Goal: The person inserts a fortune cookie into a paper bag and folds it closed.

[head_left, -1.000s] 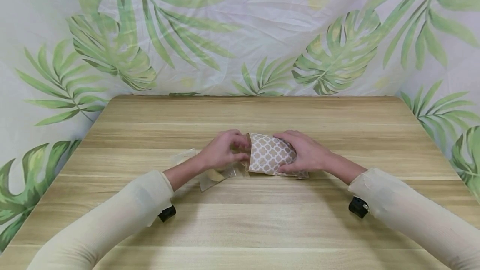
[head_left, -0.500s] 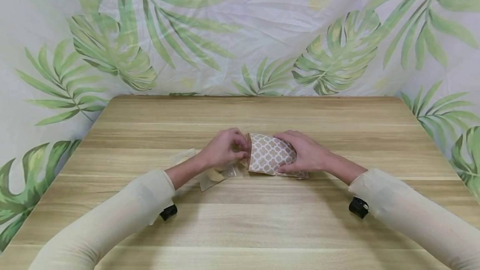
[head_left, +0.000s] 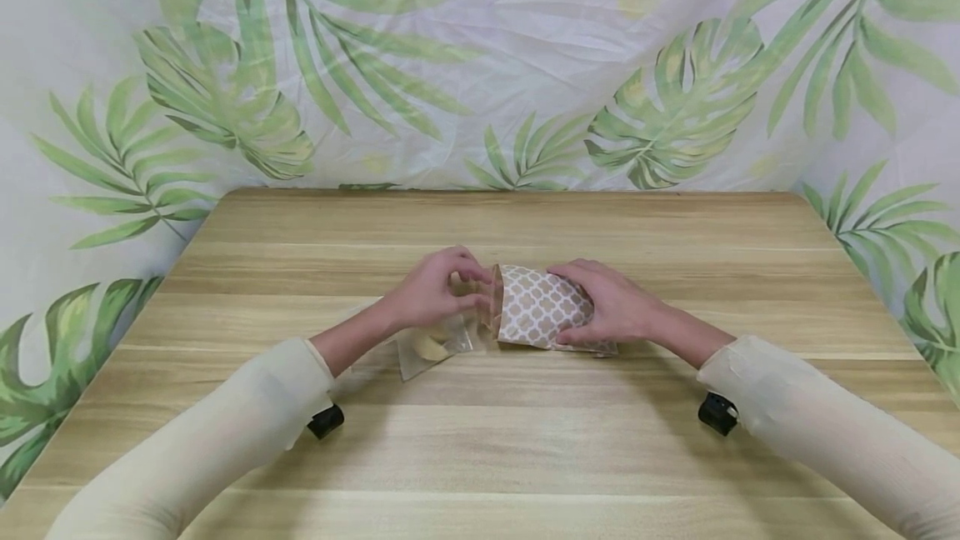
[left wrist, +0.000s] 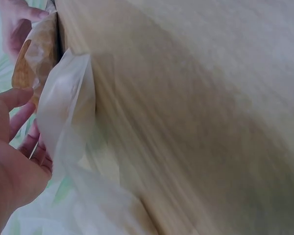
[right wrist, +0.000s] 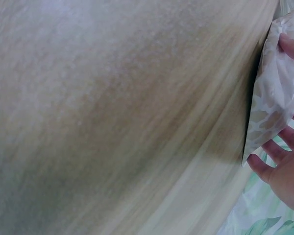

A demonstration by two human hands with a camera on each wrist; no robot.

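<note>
A paper bag (head_left: pixel 534 307) with a tan and white lattice print lies mid-table, its mouth facing left. My right hand (head_left: pixel 618 302) grips its closed end, thumb on the near side and fingers on the far side; the right wrist view shows the bag (right wrist: pixel 272 93) creased between them. At the mouth, my left hand (head_left: pixel 435 286) has thumb and fingers apart, fingertips right by the brown rim (left wrist: pixel 22 68). Nothing shows between those fingers. A clear plastic bag (head_left: pixel 420 354) with a pale curved piece in it lies under the left wrist.
The wooden table (head_left: pixel 480 457) carries all these things. A leaf-printed cloth (head_left: pixel 525 65) hangs behind its far edge. Black wrist cameras, left (head_left: pixel 327 421) and right (head_left: pixel 717 413), hang below the sleeves.
My left fingers came together at the bag's mouth, then parted, and the hand drew back slightly left and away from me. The right hand and paper bag stayed in place.
</note>
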